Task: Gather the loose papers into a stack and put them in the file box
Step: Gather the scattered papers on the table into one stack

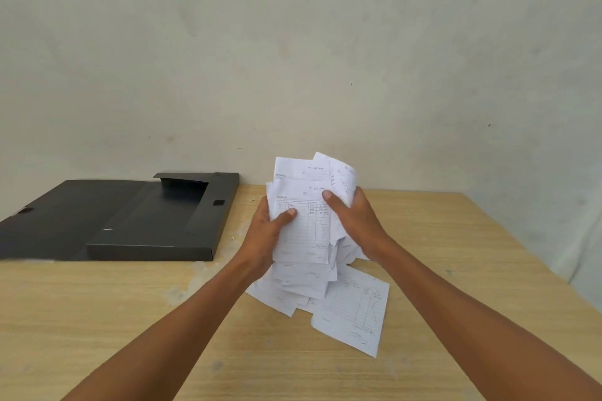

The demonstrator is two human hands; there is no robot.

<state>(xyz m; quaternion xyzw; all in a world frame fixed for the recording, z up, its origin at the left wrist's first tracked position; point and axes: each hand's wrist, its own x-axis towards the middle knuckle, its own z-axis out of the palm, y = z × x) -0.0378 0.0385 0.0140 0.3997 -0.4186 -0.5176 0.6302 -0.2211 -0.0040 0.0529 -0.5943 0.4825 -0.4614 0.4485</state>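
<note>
- File box [153,221] sits at the left of the frame, black, lying open on the worktop [97,319], its lid flap spread flat further left and its tray empty as far as can be seen.
- Left hand [264,238] comes next, just left of centre: its grip is clamped on the left edge of the papers [303,225], thumb pressed on the front sheet and the fingers hidden behind.
- Papers stand roughly upright at the centre of the frame, between the two hands and above the worktop; they are printed forms, fanned and uneven, with corners poking out at the top and the lower sheets splaying down toward the wood.
- Right hand [355,221] closes its grip on the right edge of the same bundle, thumb on the front.
- One loose sheet [355,312] lies flat on the worktop at the lower right of the bundle, partly tucked under the hanging sheets; whether it is held at all I cannot tell.
- Judged from this, the gathering is under way and the squaring is not yet done: loosen both grips a little, tap the bottom edge on the worktop so the sheets drop level, then the side edge.
- Collect the flat sheet before carrying the stack left to the box, since a crooked bundle would likely catch on the tray wall.
</note>
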